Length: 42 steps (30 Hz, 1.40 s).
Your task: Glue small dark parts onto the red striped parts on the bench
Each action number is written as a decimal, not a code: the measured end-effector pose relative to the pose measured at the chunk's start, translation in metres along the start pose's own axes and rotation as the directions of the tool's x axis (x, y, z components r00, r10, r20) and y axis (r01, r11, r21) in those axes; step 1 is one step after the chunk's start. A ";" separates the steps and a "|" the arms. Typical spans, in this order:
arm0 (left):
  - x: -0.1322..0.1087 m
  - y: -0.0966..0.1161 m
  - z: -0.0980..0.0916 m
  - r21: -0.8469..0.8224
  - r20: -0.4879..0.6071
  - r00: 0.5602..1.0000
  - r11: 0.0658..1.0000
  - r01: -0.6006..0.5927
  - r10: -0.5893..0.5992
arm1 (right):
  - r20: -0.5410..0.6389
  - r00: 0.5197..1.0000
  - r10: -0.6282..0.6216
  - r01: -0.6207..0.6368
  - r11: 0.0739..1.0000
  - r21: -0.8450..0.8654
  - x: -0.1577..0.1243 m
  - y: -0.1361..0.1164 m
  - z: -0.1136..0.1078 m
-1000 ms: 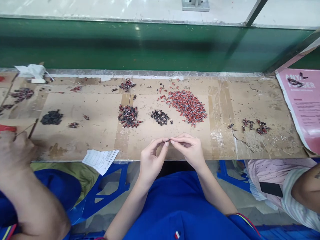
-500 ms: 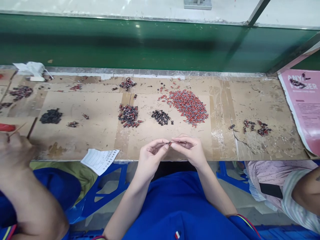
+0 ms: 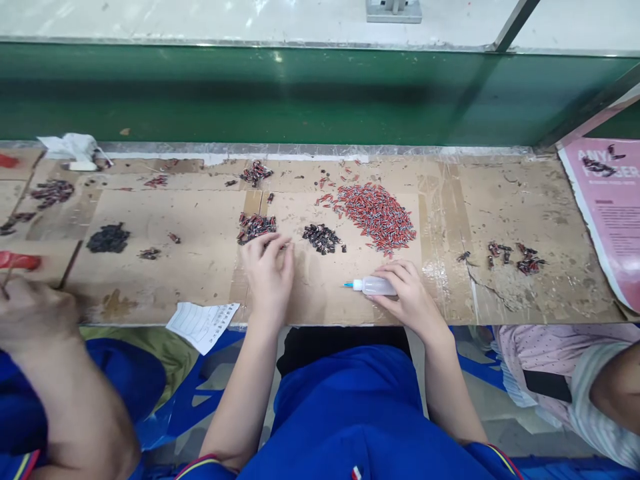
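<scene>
My left hand (image 3: 270, 273) reaches over the near edge of a pile of small red-and-black parts (image 3: 254, 225). Its fingers are apart, and I see nothing held in them. A clear squeeze bottle (image 3: 379, 286) with a white cap and blue needle tip lies on its side, tip pointing left. My right hand (image 3: 406, 293) grips its rear end between fingers and thumb. Small black parts with shiny ends (image 3: 323, 238) form a pile between my hands. Beyond my right hand spreads a large heap of red parts with silvery ends (image 3: 377, 217).
Cardboard (image 3: 200, 220) covers the bench. A black pile (image 3: 108, 238) sits at left, beyond a paper slip (image 3: 203, 325) overhanging the front edge. A co-worker's hand (image 3: 37, 310) is far left. A pink sheet (image 3: 607, 213) and several scattered parts (image 3: 529, 259) lie right.
My hands were together at the front edge, pinching a small part. They have separated: the left moved to the red-and-black pile, and the right took hold of the squeeze bottle.
</scene>
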State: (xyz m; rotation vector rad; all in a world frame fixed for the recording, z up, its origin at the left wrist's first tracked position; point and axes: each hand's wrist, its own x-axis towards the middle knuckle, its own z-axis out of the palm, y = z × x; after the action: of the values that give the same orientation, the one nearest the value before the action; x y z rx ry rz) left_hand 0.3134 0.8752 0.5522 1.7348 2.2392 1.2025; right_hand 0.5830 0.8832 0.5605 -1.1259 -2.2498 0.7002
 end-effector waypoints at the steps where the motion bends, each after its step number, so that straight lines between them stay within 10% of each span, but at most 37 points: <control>1: 0.001 0.005 0.004 -0.006 0.061 0.998 1.000 -0.025 0.025 | -0.023 1.000 0.012 -0.012 0.999 0.031 -0.001 0.000 0.000; 9: 0.002 0.012 0.036 0.066 0.235 0.972 0.998 -0.008 -0.007 | -0.211 0.937 0.277 -0.190 0.914 0.358 -0.008 -0.010 -0.007; 21: -0.038 0.029 0.018 -0.277 0.335 0.937 0.961 -0.004 0.100 | -0.205 0.702 0.682 -0.145 0.419 0.896 0.001 0.001 0.020; 42: -0.057 0.022 0.016 -0.282 0.180 0.982 0.959 -0.004 0.057 | -0.210 0.690 0.693 -0.387 0.598 0.702 0.020 -0.034 0.047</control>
State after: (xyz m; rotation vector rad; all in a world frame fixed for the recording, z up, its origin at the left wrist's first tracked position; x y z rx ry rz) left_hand 0.3592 0.8366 0.5316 1.6965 1.8423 1.2354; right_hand 0.5227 0.8722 0.5527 -1.4583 -1.0761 1.1540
